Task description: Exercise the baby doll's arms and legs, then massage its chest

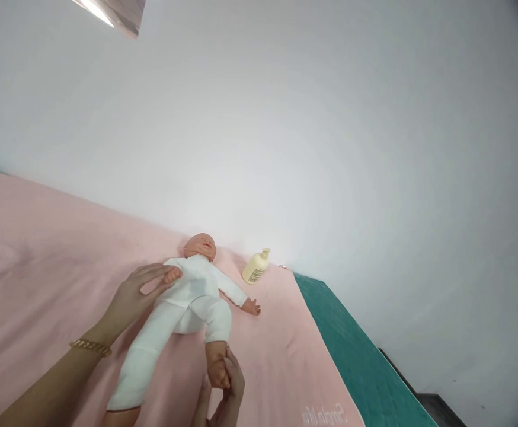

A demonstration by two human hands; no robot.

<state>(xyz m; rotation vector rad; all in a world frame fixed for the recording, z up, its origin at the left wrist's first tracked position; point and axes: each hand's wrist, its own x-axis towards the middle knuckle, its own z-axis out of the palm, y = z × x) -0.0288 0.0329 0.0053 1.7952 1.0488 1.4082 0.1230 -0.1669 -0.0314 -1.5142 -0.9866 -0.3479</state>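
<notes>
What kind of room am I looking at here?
Probably a bedroom or similar indoor room, though little of it shows. A pink sheet lies over a green surface that looks like a bed or mat, set against a plain pale wall.

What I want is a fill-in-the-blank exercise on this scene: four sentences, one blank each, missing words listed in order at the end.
1. The doll lies on a ____ cloth.
2. The doll's foot in the grip of the right hand is ____, with no sock on it.
3. The left hand has a ____-coloured bracelet at its wrist.
4. In the picture, the bottle is to the ____ of the doll's head.

Missing words: pink; bare; gold; right.
</notes>
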